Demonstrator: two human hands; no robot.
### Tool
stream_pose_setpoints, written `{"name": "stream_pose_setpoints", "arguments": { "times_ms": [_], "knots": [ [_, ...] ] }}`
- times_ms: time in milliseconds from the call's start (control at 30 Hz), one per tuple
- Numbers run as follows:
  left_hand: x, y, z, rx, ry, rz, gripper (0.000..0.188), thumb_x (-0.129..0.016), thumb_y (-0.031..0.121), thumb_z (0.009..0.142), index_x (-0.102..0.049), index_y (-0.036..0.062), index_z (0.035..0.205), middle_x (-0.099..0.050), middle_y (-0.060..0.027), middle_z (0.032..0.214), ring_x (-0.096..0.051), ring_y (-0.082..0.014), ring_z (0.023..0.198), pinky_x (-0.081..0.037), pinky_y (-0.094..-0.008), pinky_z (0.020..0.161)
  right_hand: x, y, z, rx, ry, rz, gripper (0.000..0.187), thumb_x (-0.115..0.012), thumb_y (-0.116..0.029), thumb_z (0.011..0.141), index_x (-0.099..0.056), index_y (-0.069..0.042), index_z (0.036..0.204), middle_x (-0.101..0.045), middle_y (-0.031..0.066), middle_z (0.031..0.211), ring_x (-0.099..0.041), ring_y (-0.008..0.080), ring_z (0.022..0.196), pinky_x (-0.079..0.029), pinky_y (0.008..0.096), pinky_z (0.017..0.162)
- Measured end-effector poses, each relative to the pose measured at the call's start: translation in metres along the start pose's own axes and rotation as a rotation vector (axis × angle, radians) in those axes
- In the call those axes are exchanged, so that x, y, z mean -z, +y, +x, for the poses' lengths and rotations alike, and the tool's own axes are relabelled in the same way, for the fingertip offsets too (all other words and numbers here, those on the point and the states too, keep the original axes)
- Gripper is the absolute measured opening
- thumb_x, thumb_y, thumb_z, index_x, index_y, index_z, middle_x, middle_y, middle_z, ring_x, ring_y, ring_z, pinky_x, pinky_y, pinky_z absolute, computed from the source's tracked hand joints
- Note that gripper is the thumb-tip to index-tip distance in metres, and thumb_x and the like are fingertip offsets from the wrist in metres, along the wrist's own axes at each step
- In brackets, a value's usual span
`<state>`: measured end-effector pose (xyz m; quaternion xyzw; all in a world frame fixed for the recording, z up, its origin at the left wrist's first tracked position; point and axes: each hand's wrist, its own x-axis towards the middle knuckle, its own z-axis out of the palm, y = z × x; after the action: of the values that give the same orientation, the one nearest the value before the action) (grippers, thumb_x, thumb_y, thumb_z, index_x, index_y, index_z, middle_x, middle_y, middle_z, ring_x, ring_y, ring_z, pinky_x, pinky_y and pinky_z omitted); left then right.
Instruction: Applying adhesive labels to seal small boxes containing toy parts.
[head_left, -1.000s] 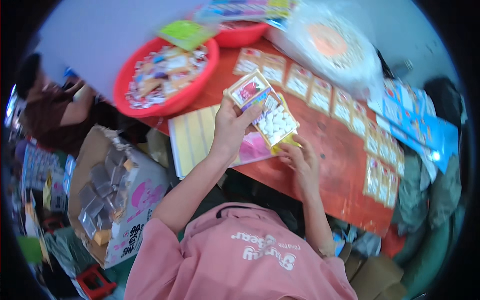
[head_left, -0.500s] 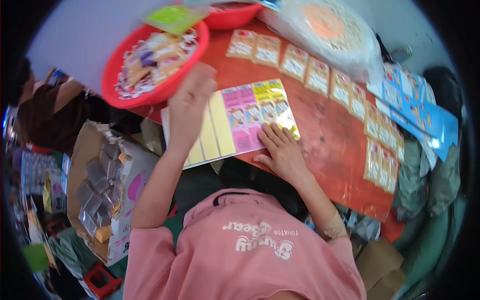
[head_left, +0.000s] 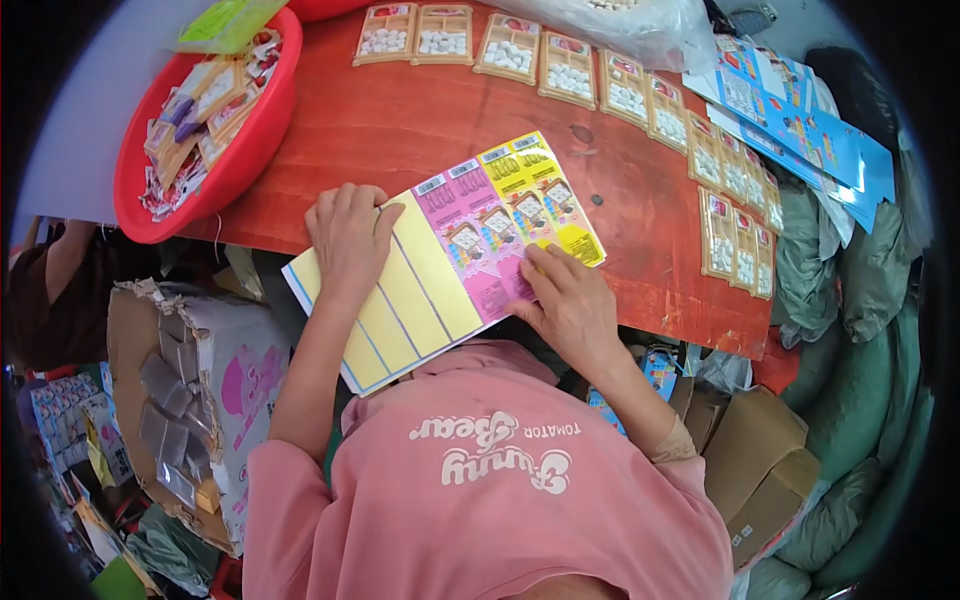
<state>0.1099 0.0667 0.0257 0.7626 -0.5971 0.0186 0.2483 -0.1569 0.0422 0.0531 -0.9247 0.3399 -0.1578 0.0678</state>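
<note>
Resting fingers (head_left: 548, 270) on sheet (head_left: 445, 265), forearms (head_left: 318, 360) apart

There it was, your oblong sheet (head_left: 435, 285), lying flat and slantwise right before you, its printed right end farther out on the red counter (head_left: 665, 255), its near edge jutting past the counter's rim! To the left it was bare pale yellow, ruled by thin grey-blue lines; to the right came two pink strips (head_left: 470, 205), then two glossy yellow strips (head_left: 530, 180), each with a little tray picture!
</note>
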Motion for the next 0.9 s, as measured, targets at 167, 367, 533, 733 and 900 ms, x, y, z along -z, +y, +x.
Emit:
{"name": "stream_pose_setpoints", "arguments": {
  "times_ms": [167,367,533,733,900],
  "knots": [
    [-0.010,0.004,0.004,-0.064,0.017,-0.046,0.016,-0.060,0.025,0.083,-0.059,0.0089,0.083,-0.057,-0.0037,0.085,-0.049,-0.0226,0.096,-0.030,-0.0393,0.091,-0.008,-0.001,0.064,0.000,-0.113,0.176,0.030,-0.067,-0.018,0.075,-0.062,-0.002,0.100,-0.060,0.0083,0.099,-0.059,0.0278,0.089,-0.050,0.0359,0.069],
    [-0.016,0.009,0.010,-0.059,-0.029,-0.089,0.019,-0.056,0.027,0.085,-0.059,0.0088,0.081,-0.058,-0.0031,0.088,-0.047,-0.0220,0.100,-0.028,-0.0403,0.094,-0.052,0.012,0.120,0.338,0.138,0.179,0.037,-0.063,-0.003,0.068,-0.061,-0.001,0.105,-0.059,0.0112,0.103,-0.056,0.0289,0.095,-0.048,0.0348,0.079],
    [-0.015,0.009,0.011,-0.031,-0.025,-0.098,0.019,-0.056,0.027,0.086,-0.059,0.0087,0.081,-0.058,-0.0033,0.088,-0.047,-0.0221,0.101,-0.028,-0.0410,0.095,-0.059,0.017,0.111,0.402,0.174,0.153,0.040,-0.061,0.002,0.066,-0.060,0.000,0.106,-0.058,0.0111,0.108,-0.055,0.0286,0.097,-0.047,0.0353,0.084],
    [-0.016,0.008,0.011,-0.049,-0.022,-0.094,0.018,-0.057,0.026,0.085,-0.059,0.0089,0.080,-0.058,-0.0032,0.087,-0.047,-0.0225,0.100,-0.027,-0.0415,0.095,-0.069,0.026,0.117,0.352,0.199,0.279,0.041,-0.063,-0.001,0.065,-0.060,-0.001,0.106,-0.058,0.0105,0.112,-0.057,0.0285,0.097,-0.047,0.0344,0.083],
    [-0.015,0.007,0.009,-0.059,0.007,-0.089,0.017,-0.056,0.024,0.085,-0.059,0.0078,0.082,-0.058,-0.0050,0.085,-0.048,-0.0235,0.097,-0.029,-0.0396,0.092,-0.065,0.021,0.116,0.461,0.192,0.173,0.037,-0.064,-0.001,0.066,-0.061,-0.002,0.103,-0.058,0.0120,0.110,-0.057,0.0282,0.096,-0.048,0.0344,0.080]
  ]
}}
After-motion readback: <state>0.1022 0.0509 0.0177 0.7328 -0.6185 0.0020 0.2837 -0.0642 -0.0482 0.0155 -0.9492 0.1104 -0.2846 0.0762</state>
